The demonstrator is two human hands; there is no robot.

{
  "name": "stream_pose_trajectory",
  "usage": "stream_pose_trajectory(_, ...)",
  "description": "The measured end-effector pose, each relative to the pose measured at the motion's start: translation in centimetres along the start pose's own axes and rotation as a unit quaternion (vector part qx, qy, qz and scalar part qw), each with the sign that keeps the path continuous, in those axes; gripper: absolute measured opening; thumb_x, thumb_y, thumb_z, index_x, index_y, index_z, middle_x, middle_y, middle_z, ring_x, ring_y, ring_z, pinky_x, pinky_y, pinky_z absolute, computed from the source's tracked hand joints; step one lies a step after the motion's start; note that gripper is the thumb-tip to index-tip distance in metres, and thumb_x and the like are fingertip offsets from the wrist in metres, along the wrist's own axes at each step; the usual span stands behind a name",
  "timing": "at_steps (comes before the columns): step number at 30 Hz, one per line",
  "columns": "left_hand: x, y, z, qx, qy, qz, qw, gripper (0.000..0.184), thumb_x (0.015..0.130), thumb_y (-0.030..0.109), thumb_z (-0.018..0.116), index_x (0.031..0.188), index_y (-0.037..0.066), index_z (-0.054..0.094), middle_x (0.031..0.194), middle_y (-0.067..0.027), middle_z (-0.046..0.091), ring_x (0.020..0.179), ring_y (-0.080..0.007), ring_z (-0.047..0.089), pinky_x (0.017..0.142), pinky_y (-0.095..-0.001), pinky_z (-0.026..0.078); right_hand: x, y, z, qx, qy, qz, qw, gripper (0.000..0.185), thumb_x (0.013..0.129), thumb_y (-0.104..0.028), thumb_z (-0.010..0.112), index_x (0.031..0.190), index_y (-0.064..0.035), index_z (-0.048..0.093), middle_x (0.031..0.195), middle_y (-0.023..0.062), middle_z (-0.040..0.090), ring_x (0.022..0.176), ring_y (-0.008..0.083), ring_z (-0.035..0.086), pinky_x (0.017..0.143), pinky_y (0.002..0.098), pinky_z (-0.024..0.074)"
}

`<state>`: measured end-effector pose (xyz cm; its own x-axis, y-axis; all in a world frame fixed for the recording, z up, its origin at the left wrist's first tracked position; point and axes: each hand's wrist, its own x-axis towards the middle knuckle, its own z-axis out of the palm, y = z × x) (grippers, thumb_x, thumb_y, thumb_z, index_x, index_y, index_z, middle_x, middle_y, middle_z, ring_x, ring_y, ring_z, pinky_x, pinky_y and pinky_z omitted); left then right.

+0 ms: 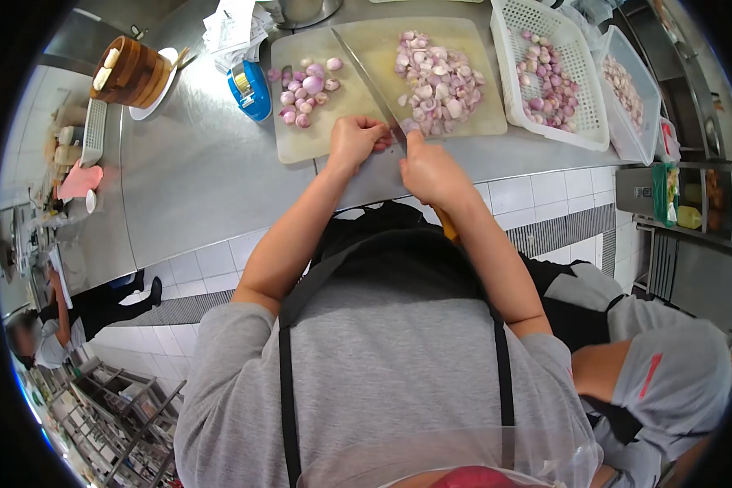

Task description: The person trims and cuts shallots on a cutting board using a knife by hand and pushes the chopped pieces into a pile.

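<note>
My right hand (433,168) is wrapped round the handle of a long kitchen knife (369,80), whose blade points away and to the left across a pale cutting board (333,45). Beside the blade, at the board's near edge, my left hand (355,141) is closed with its fingertips pressed together; whatever they hold is hidden. Whole peeled shallots (307,91) lie in a small group on the board's left. To the right of the knife spreads a larger heap of cut shallots (439,81).
Right of the board stand a white perforated basket (508,61) of shallots and a clear tub (649,122) holding more. A blue tape dispenser (250,91), papers (234,32) and a wooden steamer (135,73) are leftward. Co-workers are at right (667,374) and far left (53,337).
</note>
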<state>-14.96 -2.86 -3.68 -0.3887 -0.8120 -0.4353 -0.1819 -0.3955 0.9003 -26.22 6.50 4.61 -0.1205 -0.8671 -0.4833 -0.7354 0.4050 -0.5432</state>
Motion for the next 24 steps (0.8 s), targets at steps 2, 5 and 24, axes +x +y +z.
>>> stream_pose_trajectory(2,0.0,-0.1,-0.1,-0.008,-0.005,0.009,1.000,0.011,0.080,0.005,0.063,0.082,-0.006,0.062,0.075,-0.0107,0.065,0.064,-0.0145,0.062,0.056,-0.0217,0.050,0.4,0.3,0.4,-0.005,0.010,-0.011,1.000,0.034,0.078,-0.005,0.040,0.108,0.0115,0.037,0.088,0.0343,0.058,0.087,0.0459,0.057,0.078,0.0489,0.0442)
stream_pose_trajectory(5,0.0,-0.3,-0.2,-0.022,-0.004,0.006,1.000,0.011,0.079,0.005,0.064,0.082,-0.005,0.063,0.075,-0.0104,0.065,0.064,-0.0140,0.062,0.056,-0.0220,0.050,0.9,0.7,1.3,0.001,0.024,-0.024,0.999,0.031,0.078,-0.005,0.041,0.105,0.0112,0.038,0.087,0.0341,0.058,0.086,0.0458,0.057,0.077,0.0491,0.0442)
stream_pose_trajectory(24,8.3,6.1,-4.2,0.483,0.224,0.441,0.723,0.023,0.073,0.012,0.059,0.093,0.006,0.067,0.083,-0.0145,0.066,0.073,-0.0313,0.063,0.071,-0.0387,0.051,0.9,4.2,-0.5,-0.017,0.227,-0.106,0.968,0.037,0.085,-0.016,0.053,0.114,0.0020,0.037,0.072,0.0261,0.059,0.061,0.0414,0.058,0.055,0.0481,0.0453)
